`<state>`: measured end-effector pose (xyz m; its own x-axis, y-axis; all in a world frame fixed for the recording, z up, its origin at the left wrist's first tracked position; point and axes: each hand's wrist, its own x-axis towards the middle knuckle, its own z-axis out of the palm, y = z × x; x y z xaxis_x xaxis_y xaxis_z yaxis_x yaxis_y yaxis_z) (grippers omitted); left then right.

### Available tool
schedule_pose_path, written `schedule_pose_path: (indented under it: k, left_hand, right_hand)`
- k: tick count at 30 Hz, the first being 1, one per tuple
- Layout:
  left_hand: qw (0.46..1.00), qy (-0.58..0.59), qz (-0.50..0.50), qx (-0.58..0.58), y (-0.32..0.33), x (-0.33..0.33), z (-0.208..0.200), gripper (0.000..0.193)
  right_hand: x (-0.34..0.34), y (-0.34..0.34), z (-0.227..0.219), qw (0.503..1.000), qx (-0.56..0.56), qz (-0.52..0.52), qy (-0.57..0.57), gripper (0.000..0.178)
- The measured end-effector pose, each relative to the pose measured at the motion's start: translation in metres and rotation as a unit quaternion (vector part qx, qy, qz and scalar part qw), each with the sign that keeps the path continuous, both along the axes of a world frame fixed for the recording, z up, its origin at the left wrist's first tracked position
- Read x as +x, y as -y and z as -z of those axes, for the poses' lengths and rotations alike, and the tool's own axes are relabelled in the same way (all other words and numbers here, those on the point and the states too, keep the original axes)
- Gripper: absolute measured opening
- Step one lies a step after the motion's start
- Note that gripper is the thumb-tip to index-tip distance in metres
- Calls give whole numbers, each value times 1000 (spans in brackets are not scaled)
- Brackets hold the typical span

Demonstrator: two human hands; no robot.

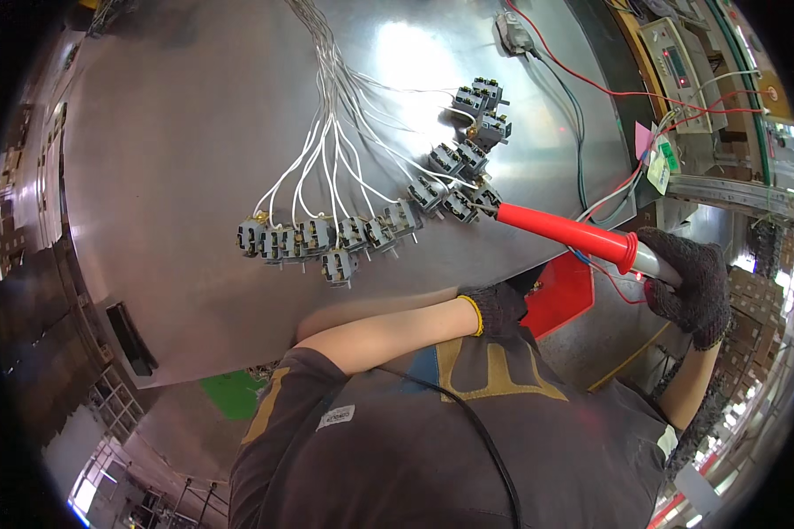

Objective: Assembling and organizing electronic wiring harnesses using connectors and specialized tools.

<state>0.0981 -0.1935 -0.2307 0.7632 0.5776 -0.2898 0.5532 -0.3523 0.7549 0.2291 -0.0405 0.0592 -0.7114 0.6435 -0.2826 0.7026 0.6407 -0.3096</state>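
A dark knit glove covers my right hand (699, 286), which is wrapped round the grey handle of a long red test probe (565, 231). The thin tip of the probe reaches in among the right-hand group of grey socket modules (460, 204); whether it touches one I cannot tell. My left hand (498, 309), in a similar glove with a yellow cuff, is at the near table edge below those modules. Its fingers are mostly hidden in shadow. Another row of grey socket modules (314, 235) lies to the left, with white wires (331, 132) running from both groups to a bundle at the far side.
These things lie on a metal table (150, 176). At the far right are a grey clip (513, 35) with a dark cable, red leads (609, 92) and a cream instrument box (677, 70). Below the right table edge is a red bin (563, 295). A black handle (131, 339) is at the near left edge.
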Motion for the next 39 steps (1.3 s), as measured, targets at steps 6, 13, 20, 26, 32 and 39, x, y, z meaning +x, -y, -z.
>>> schedule_pose_path:
  k: [6,13,20,26,32,39]
  left_hand:
    - [998,-18,9,52,6,2,4,44]
    - [1000,19,-13,8,5,-7,-3,38]
    - [998,22,-38,52,15,1,23,34]
    - [996,42,-18,77,17,8,39,31]
    - [984,96,-88,124,27,23,65,33]
    - [990,55,-44,120,25,3,41,36]
  right_hand:
    - [-2,-1,-2,1000,-4,-7,-9,60]
    - [-18,-6,5,999,10,-31,-6,61]
    - [-35,-5,13,1000,4,-19,13,63]
    - [-43,-5,14,999,5,-24,32,64]
    - [-45,-7,15,999,6,-36,35,64]
    - [-48,-4,15,998,16,-42,48,63]
